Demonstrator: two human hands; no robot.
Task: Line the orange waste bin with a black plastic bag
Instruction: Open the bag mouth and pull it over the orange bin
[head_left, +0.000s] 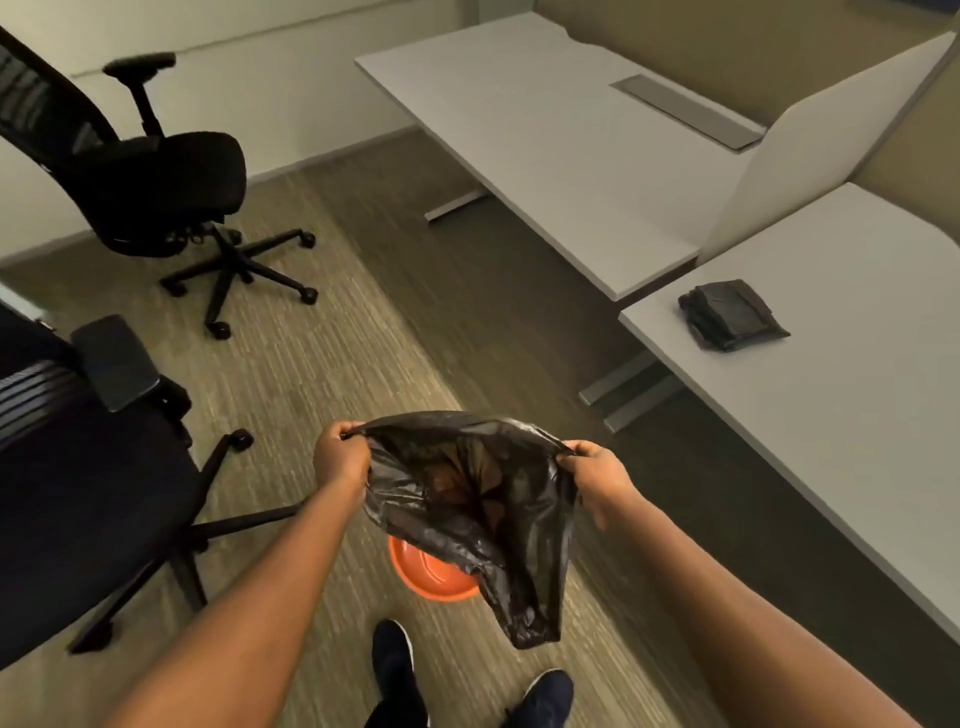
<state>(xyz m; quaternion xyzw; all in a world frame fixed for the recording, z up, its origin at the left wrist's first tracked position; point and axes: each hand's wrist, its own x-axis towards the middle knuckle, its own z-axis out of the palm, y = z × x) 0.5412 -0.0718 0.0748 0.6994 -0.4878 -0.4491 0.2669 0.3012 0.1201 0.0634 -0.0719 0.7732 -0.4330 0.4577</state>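
A black plastic bag (483, 514) hangs in the air in front of me with its mouth pulled wide. My left hand (340, 457) pinches the left edge of the mouth and my right hand (597, 475) pinches the right edge. Below the bag, the orange waste bin (423, 571) stands on the carpet. The hanging bag covers the bin's right part, so only its left rim and some of its inside show. The bag's bottom tip dangles just to the right of the bin, above the floor.
A folded stack of black bags (732, 314) lies on the grey desk (831, 395) at the right. A second desk (545, 135) stands behind it. Two black office chairs, one (156, 192) and another (88, 483), are at the left. My shoes (395, 665) are just before the bin.
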